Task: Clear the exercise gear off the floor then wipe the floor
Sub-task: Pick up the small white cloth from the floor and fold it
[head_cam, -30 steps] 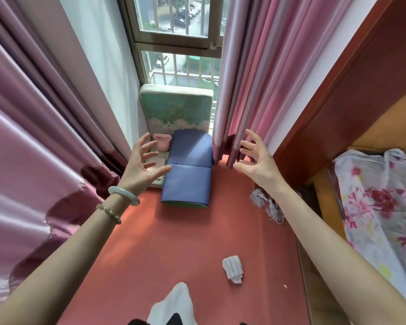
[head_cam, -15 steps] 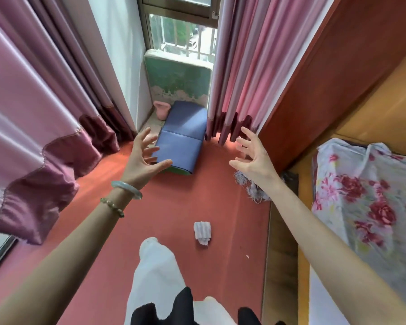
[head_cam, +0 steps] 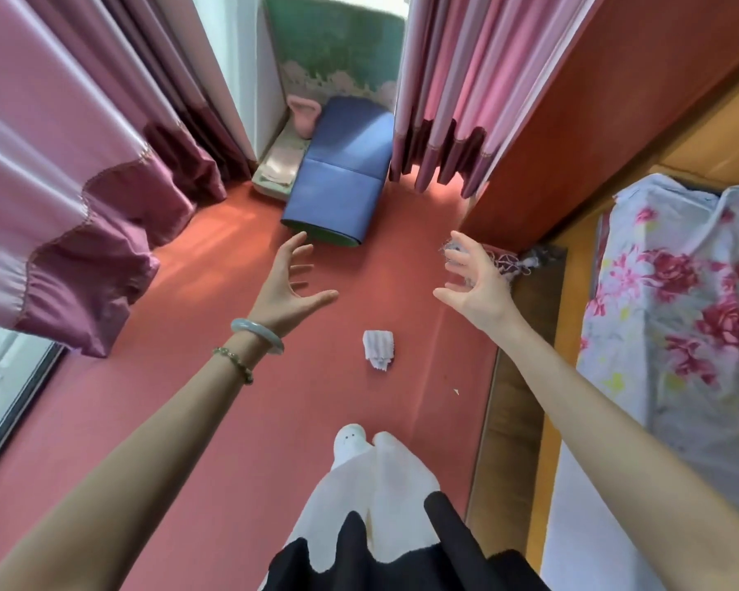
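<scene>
A folded blue exercise mat point(head_cam: 341, 172) lies on the red floor point(head_cam: 231, 377) by the window alcove. A pink kettlebell point(head_cam: 303, 115) stands just left of it on a low green pad point(head_cam: 276, 168). A small white cloth point(head_cam: 378, 348) lies crumpled on the floor in front of my feet. My left hand point(head_cam: 289, 287) hovers with fingers spread just short of the mat's near edge, holding nothing. My right hand point(head_cam: 476, 283) is also spread and empty, level with the left one, above the floor to the right.
Pink curtains point(head_cam: 82, 164) hang at left and right point(head_cam: 453, 100) of the alcove. A green padded board point(head_cam: 338, 49) leans at the back. A red-brown wardrobe point(head_cam: 594, 121) and a bed with floral bedding point(head_cam: 679, 313) stand at right. A tasselled rag point(head_cam: 513, 262) lies by the wardrobe.
I have stepped back from the alcove and my view has tilted down. Both hands, still spread and empty, have drawn away from the mat and curtain toward the cloth.
</scene>
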The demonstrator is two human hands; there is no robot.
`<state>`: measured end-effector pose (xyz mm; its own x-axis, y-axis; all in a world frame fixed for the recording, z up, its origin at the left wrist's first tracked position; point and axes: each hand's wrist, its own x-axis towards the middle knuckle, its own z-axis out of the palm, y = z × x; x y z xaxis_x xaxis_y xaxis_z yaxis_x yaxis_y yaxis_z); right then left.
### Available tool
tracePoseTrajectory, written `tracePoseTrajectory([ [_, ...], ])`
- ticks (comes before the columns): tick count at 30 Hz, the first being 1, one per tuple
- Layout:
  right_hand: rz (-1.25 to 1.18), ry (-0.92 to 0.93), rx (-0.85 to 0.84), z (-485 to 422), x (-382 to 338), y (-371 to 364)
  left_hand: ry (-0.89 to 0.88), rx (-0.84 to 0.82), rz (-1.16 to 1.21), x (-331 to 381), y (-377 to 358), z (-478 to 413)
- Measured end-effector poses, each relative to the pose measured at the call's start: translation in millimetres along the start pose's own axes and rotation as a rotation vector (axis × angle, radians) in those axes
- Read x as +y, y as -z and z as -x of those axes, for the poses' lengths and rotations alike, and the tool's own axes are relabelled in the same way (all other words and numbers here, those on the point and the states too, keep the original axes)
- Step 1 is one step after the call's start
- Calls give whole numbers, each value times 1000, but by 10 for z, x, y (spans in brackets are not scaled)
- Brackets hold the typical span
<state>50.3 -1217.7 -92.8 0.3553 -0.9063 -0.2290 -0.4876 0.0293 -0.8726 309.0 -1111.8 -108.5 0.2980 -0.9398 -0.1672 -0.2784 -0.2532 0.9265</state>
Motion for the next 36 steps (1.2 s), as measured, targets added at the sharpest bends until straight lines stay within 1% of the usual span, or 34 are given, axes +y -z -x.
tracePoseTrajectory([
  [5, 9, -94, -6, -148, 607, -285, 108, -61, -58, -705, -286, -82],
  [9, 35, -177, -32, -278, 1275, -519, 225, -73, -79, -1336, -630, -175],
  [12, 54, -212, -68, -420, 1931, -788, 304, -50, -94, -1984, -955, -258],
  [16, 68, -261, -108, -686, 2982, -1235, 368, -50, -142, -3065, -1463, -370],
  [21, 91, -286, -109, -1119, 4293, -1813, 382, -98, -235, -4419, -2067, -690],
  [26, 118, -293, -132, -1548, 5351, -2297, 408, -138, -265, -5543, -2567, -967],
  [30, 178, -248, -203, -1857, 5972, -2653, 382, -179, -300, -6181, -2882, -1227],
  [36, 351, -179, -332, -2152, 6629, -3105, 346, -246, -357, -6783, -3219, -1546],
])
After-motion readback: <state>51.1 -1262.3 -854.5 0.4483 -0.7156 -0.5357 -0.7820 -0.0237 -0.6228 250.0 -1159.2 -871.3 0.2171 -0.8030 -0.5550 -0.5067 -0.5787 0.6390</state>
